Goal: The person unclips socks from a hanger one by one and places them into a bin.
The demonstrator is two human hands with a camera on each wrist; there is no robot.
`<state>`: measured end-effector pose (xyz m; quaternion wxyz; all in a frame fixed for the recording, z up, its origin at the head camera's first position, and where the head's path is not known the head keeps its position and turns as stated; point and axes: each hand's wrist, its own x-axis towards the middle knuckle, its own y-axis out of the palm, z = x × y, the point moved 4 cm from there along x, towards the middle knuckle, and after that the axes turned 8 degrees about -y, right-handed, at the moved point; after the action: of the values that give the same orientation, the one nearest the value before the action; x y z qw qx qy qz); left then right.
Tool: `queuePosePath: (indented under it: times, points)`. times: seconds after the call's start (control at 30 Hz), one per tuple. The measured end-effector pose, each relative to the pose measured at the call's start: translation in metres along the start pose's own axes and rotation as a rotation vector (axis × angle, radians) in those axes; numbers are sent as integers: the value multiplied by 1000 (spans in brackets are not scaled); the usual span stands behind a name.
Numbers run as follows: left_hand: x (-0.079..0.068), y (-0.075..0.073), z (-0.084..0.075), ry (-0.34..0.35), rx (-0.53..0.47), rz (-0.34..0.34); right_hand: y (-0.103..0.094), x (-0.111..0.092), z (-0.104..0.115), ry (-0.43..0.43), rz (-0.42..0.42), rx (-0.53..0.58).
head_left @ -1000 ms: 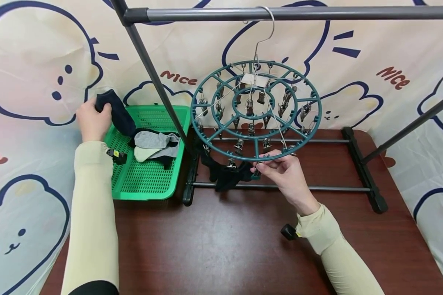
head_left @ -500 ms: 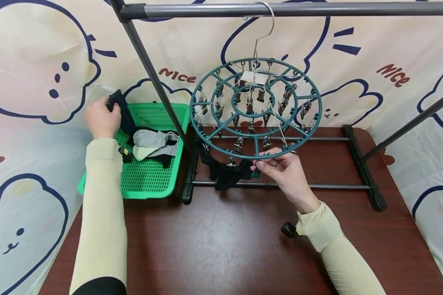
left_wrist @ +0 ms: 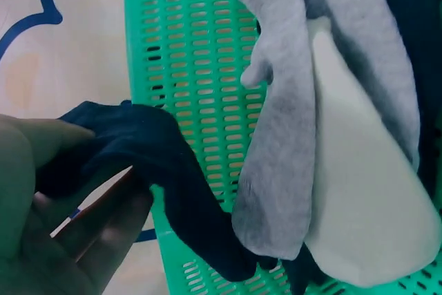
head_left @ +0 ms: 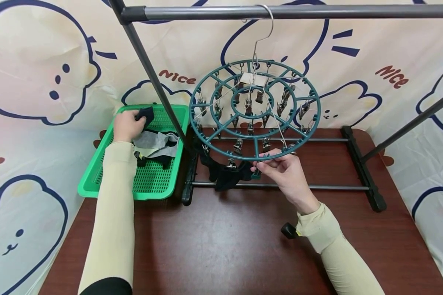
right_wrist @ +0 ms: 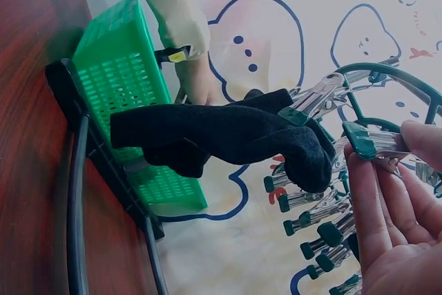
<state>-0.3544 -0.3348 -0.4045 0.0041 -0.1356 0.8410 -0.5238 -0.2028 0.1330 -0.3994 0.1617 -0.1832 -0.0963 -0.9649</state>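
In the head view my left hand (head_left: pixel 127 126) holds a dark navy sock (head_left: pixel 145 116) over the green basket (head_left: pixel 86 189). The left wrist view has this sock (left_wrist: pixel 173 170) pinched between thumb and fingers, its far end trailing into the basket. A grey sock (left_wrist: pixel 276 164) and a whitish sock (left_wrist: pixel 366 191) lie beside it. My right hand (head_left: pixel 286 178) pinches a clip (right_wrist: pixel 373 141) at the front rim of the round teal hanger (head_left: pixel 256 145). Left of that clip, a black sock (right_wrist: pixel 221 129) hangs from another clip (right_wrist: pixel 318 100).
The hanger's hook (head_left: pixel 271 26) sits over the rack's top bar (head_left: pixel 206 13). Several metal clips (right_wrist: pixel 324 212) dangle from the rings. The rack's slanted left post (head_left: pixel 151 69) stands between basket and hanger, on a brown table (head_left: pixel 221 246).
My left hand has moved right and slightly down with the navy sock, from the basket's left edge to over it. My right hand stays at the same clip.
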Motion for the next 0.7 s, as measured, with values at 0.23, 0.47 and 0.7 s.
queuePosePath:
  times: [0.23, 0.47, 0.7]
  points:
    - [1, 15, -3, -4, 37, 225, 0, 0, 1, 4, 5, 11]
    - [-1, 25, -4, 27, 61, 387, -2, -1, 0, 0, 3, 10]
    - [-2, 32, -4, 16, 90, 483, -2, 0, 1, -3, 10, 16]
